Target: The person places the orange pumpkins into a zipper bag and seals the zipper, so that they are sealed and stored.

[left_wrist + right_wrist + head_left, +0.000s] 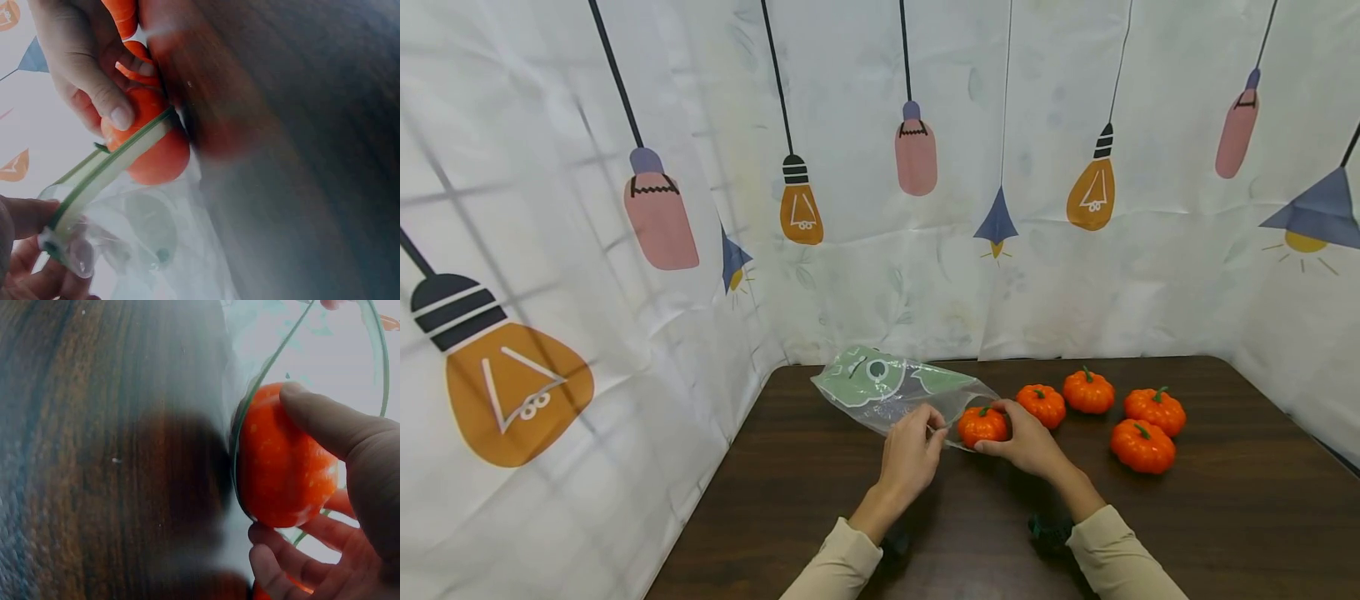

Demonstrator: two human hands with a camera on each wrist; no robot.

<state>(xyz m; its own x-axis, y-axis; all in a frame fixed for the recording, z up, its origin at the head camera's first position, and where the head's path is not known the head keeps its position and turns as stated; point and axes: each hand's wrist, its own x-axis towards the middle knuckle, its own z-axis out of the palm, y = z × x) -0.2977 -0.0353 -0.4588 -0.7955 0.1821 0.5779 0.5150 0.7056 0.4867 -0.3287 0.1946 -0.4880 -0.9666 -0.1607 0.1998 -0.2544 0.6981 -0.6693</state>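
Note:
A clear zip bag [880,392] with a green-and-white print lies on the dark table, its mouth toward the hands. The left hand [912,446] pinches one end of the bag's green-edged opening. A small orange pumpkin [980,427] with a green stem sits partly inside the mouth. Gripping this pumpkin is the right hand [1030,440], its thumb [319,415] on one side and fingers on the other. The left wrist view shows the bag's zip strip [112,165] crossing in front of the pumpkin.
Several more orange pumpkins stand to the right on the table [1240,500]; the closest one [1041,406] is just behind the right hand. A white printed curtain [865,292] closes off the back and sides.

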